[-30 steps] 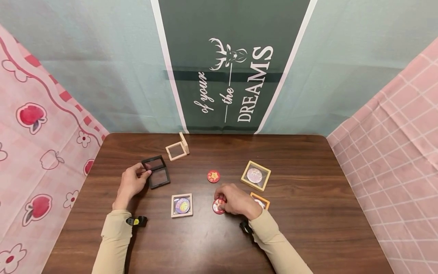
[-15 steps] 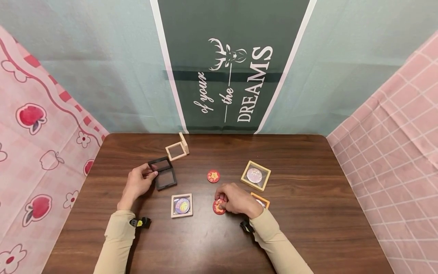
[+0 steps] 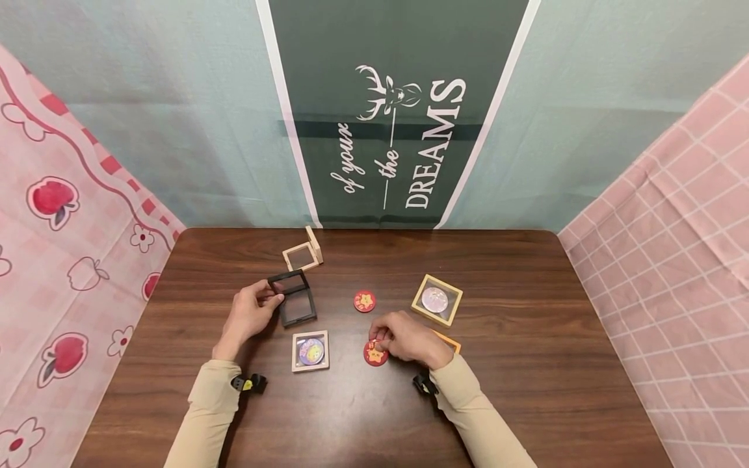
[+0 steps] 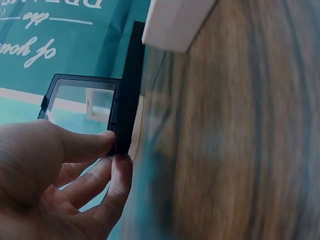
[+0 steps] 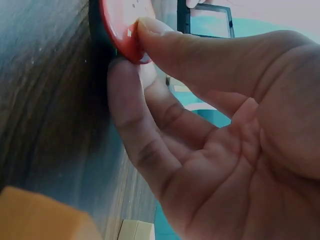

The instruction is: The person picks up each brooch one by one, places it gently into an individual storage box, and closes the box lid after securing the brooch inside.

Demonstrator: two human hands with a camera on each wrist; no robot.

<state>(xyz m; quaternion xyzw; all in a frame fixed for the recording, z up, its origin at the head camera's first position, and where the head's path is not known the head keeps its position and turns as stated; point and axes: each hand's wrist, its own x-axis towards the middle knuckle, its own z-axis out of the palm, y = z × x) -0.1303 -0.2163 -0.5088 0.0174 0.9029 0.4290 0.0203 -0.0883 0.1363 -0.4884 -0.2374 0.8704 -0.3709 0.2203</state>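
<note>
My left hand [image 3: 250,314] pinches the side of a black hinged display case [image 3: 300,319] near its hinge, at the left of the table. The case stands unfolded, with clear windows in both halves; in the left wrist view the thumb and fingers grip its dark frame [image 4: 129,95]. My right hand [image 3: 411,340] pinches the edge of a round red badge [image 3: 375,355] with a yellow star on it. The right wrist view shows the glossy badge [image 5: 122,25] tilted between thumb and forefinger, close over the wood. Behind it lies a second red star badge [image 3: 365,301].
A pale case with a purple badge [image 3: 311,351] lies between the hands. Behind the black case stands an unfolded beige case [image 3: 302,268]. At right are a yellow case [image 3: 453,312] with a badge and an orange case [image 3: 449,340], partly hidden by my right hand.
My left hand has carried the black case to the right, nearer the pale case. The right hand has barely moved; its badge, partly white before, now shows the yellow star.
</note>
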